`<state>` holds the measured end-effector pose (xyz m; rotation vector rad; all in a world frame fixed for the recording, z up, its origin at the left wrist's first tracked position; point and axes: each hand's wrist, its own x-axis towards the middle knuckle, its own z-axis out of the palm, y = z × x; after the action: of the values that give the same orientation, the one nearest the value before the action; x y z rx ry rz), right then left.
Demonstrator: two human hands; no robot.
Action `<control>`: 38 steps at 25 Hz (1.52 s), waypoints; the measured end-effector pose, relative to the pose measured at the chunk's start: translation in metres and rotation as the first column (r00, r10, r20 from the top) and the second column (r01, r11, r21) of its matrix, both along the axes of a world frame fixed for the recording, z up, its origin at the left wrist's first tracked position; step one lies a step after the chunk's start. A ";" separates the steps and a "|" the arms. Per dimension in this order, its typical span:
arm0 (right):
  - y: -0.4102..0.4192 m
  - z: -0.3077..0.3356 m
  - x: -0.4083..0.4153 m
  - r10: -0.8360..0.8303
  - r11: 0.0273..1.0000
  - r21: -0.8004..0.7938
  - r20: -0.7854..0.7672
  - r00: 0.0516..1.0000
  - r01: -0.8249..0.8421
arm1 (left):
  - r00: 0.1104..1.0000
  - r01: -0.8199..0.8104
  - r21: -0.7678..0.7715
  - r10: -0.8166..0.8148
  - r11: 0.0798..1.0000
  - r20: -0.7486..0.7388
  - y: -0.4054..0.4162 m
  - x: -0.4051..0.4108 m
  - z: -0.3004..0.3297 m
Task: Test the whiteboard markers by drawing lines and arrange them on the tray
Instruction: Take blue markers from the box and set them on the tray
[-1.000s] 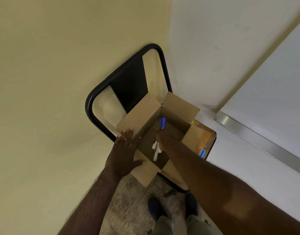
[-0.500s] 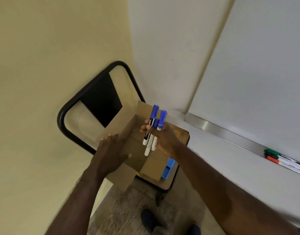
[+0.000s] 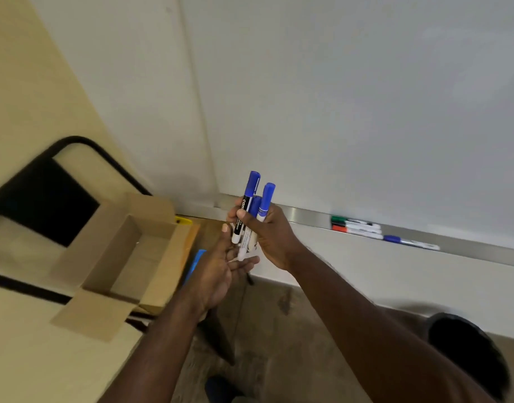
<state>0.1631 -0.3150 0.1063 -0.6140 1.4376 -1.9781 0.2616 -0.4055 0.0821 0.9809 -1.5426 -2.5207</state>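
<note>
Right hand grips three blue-capped markers, caps up, white barrels, one with a black label band. Left hand open, palm up, just under the barrel ends, touching them. Bundle held in front of the whiteboard, above its tray. Tray holds green, red and blue markers. Open cardboard box at left.

Chair motion-blurred, cut by left edge — third marker mostly hidden.
</note>
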 end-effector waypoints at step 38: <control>0.362 -0.092 -0.247 0.464 0.356 0.835 -0.548 0.696 0.420 | 0.921 0.373 -0.586 -0.366 0.719 0.136 0.288 -0.273 -0.074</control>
<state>-0.0837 0.0472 0.0141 -0.8448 2.6769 -0.3984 -0.0114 -0.1178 0.0081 0.6272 -2.5300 -1.9304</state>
